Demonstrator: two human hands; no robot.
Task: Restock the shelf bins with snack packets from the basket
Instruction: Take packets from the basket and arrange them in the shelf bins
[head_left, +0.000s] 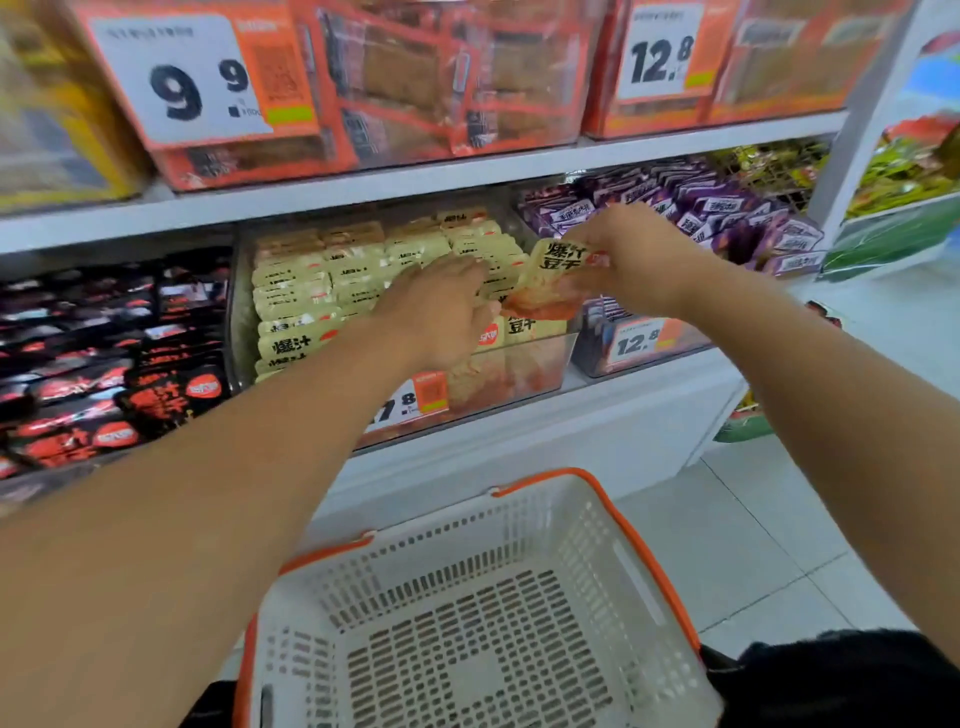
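Snack packet (553, 278), cream-yellow with black characters and a red-orange lower end, is pinched at its upper right corner by the right hand (636, 254), fingers curled onto it. Its long axis runs tilted, printed top up and to the right, red end down and to the left, and it hangs over the front right part of the clear middle bin (524, 371). Only this one packet is held. The left hand (447, 306) reaches into the same bin, palm down, fingers extended and relaxed over the stacked cream packets (322, 291), gripping nothing that shows. These lie in several rows, too many and too blurred to count. Three bins show on this shelf: black packets (109, 364) left, cream middle, purple packets (727, 218) right. One white basket (582, 525) with orange rim sits below, no packets visible inside
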